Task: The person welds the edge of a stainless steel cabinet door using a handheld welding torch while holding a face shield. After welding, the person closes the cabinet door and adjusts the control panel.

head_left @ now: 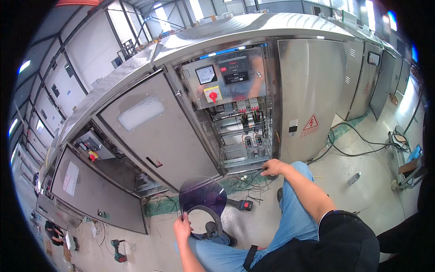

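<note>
My left hand (pixel 182 227) is closed on the edge of a sun visor (pixel 202 190) with a dark purple see-through brim and a grey curved band, held low above my knee. My right hand (pixel 273 167) reaches to the bottom edge of an open steel electrical cabinet (pixel 224 167). Its fingers are bent together by loose black wires (pixel 249 182); what they hold, if anything, is too small to tell. Inside the cabinet sit grey cylindrical parts (pixel 254 147) and wired breakers (pixel 247 105). Above them, a panel carries a red rotary switch (pixel 213 95) on yellow.
A cordless power tool (pixel 242 204) lies on the floor behind the visor, and a green cordless drill (pixel 118 250) at lower left. Cabinet doors (pixel 156 131) stand to the left. A bottle (pixel 354 178), a cable (pixel 358 154) and a cart (pixel 410 165) are at right. Another person (pixel 54 233) is far left.
</note>
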Available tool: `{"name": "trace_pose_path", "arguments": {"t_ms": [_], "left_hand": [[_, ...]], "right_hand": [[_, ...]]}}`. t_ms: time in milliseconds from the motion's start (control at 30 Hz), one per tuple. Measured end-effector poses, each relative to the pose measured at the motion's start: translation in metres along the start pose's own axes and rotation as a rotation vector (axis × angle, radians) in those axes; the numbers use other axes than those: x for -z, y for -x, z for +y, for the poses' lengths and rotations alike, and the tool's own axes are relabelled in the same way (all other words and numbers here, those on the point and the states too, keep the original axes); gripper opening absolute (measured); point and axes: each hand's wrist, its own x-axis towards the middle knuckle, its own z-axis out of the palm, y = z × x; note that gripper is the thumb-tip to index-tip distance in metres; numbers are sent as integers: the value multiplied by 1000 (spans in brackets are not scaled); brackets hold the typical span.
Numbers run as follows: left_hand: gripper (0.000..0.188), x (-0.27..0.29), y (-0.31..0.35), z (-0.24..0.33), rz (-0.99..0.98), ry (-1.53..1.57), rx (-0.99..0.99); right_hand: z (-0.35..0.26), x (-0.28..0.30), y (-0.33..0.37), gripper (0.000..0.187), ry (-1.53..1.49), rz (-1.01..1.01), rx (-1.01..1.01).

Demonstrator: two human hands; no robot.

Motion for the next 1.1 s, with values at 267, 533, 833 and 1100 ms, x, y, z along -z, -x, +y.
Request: {"name": "trace_pose_path", "arguments": {"t_ms": [267,533,833,1100], "left_hand": [[58,15,18,-14,64,44,-43],[55,20,23,-17,122,23,-63],[53,14,14,-21,104,24,-65],[54,14,16,-17,101,31,-26]], "right_hand": [[-27,-39,7,64,34,-9,85],[-38,-39,16,59,46,8,86],[-29,-37,15,58,83,57,121],[-34,-45,16,52,50,-4,134]]}}
